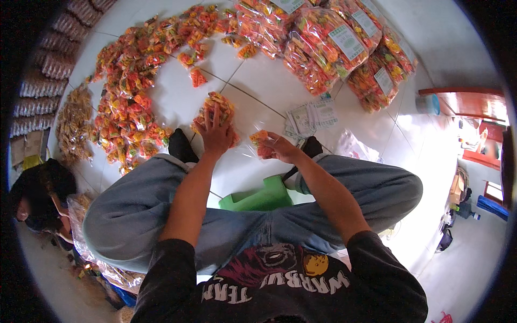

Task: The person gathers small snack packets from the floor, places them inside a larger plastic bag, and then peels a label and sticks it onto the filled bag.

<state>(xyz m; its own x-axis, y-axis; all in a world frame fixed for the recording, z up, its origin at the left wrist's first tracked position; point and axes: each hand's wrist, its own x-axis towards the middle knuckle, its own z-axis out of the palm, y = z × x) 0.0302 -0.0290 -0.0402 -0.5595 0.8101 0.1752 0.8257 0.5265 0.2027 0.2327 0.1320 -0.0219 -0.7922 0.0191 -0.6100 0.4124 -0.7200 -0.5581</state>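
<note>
My left hand point(217, 131) lies spread over a large clear plastic bag point(214, 107) filled with small orange and yellow snack packets, lying on the tiled floor. Close to the bag's right side, my right hand point(278, 146) grips a small snack packet point(260, 141) with orange pieces in clear plastic. A long curved pile of similar packets point(129, 80) spreads left and beyond, with a single packet point(197, 77) lying apart. Several printed paper labels point(311, 117) lie beyond my right foot. A green plastic tool or stand point(258, 198), partly hidden, rests between my legs.
Large filled bags with labels point(331, 44) are stacked at the upper right. Brown snack packets point(74, 121) lie at the left, near rows of packed goods point(36, 107). A person point(44, 194) sits at the lower left. A thin plastic bag point(357, 145) lies near my right knee.
</note>
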